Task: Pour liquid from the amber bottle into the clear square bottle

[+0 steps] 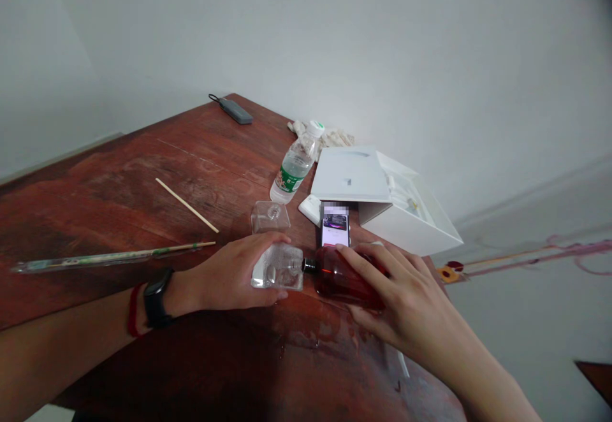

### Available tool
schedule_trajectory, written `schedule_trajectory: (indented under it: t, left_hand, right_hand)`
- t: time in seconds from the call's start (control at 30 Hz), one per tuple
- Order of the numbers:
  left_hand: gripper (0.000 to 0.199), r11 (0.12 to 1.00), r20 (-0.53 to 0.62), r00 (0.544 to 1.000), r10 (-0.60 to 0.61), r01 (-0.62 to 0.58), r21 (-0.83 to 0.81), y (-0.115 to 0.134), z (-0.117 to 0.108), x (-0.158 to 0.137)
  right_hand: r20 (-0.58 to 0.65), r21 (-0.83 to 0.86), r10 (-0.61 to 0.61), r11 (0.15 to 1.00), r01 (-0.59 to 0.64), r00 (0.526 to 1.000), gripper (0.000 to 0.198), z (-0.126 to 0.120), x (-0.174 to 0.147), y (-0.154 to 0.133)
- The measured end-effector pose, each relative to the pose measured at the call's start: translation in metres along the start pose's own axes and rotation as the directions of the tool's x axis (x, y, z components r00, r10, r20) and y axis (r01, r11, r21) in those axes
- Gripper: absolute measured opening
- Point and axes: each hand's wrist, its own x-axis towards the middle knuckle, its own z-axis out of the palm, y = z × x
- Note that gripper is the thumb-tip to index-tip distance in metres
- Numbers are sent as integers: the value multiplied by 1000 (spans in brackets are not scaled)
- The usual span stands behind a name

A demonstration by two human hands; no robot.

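Note:
My left hand (239, 272) is wrapped around a clear plastic container (280, 268) with drops on its walls. In my right hand (401, 288) lies a dark red bottle (347, 278), tipped on its side with its black neck (310, 266) pointing left. The neck meets the right side of the clear container; whether it reaches inside I cannot tell. Just behind them a second clear plastic piece (270, 217) rests on the table. A phone (335, 224) with a lit screen stands beyond the red bottle, partly hidden by my right fingers.
A capped water bottle (294, 164) stands behind, beside an open white box (351, 173). Wrapped chopsticks (115, 257) and a single stick (186, 205) lie left on the wooden table (119, 186). A grey device (234, 109) sits near the far corner. Wet patches (306, 339) spot the front.

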Motion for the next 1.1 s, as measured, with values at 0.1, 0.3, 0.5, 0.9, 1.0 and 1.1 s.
schedule_trajectory:
  t: [0.1, 0.3, 0.5, 0.9, 1.0, 1.1]
  left_hand:
    - [74, 1000, 1, 1000, 1, -1, 2, 0, 1, 0]
    - [73, 1000, -9, 1000, 6, -7, -19, 1, 0, 1]
    - [74, 1000, -14, 1000, -4, 4, -14, 0, 0, 1]
    - [73, 1000, -18, 1000, -7, 7, -18, 1, 1, 0]
    - [73, 1000, -11, 1000, -5, 5, -12, 0, 1, 0]
    - [73, 1000, -4, 1000, -3, 3, -17, 0, 1, 2]
  right_hand:
    - [4, -4, -1, 1000, 1, 1000, 69, 0, 0, 1]
    - [2, 3, -2, 1000, 2, 1000, 70, 0, 0, 1]
    - [-2, 1, -6, 1000, 6, 1000, 71, 0, 0, 1]
    - [7, -27, -23, 999, 23, 1000, 73, -2, 2, 0]
    - [6, -25, -10, 1000, 10, 1000, 72, -1, 1, 0]
    - [-7, -14, 6, 1000, -6, 1000, 71, 0, 1, -1]
